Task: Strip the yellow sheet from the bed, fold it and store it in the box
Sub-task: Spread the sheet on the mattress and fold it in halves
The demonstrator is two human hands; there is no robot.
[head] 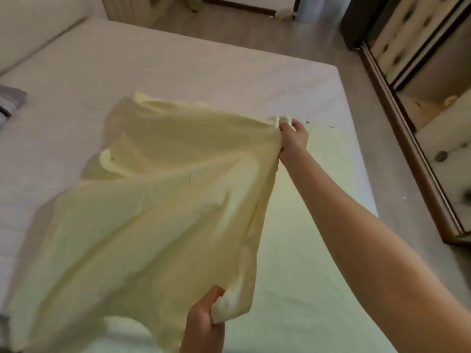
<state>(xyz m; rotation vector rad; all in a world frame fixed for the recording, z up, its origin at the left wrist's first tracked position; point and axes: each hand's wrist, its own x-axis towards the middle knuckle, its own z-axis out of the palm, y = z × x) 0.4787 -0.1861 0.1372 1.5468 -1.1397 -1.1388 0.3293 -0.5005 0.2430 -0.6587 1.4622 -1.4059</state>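
The right grip (293, 137), at the end of an outstretched bare arm, is clenching a gathered corner of the yellow sheet (158, 200) above the right side of the bed (178, 64), while the left grip (204, 319), low at the near end of the bed, is curling its fingers round another bunched part of the sheet. Between them the sheet is billowing, lifted over the middle of the bed, with a lower layer lying flat on the near right part. A grey folded cloth (11, 103) is lying at the bed's left edge, and a mirrored wardrobe (420, 80) is standing off its right side.
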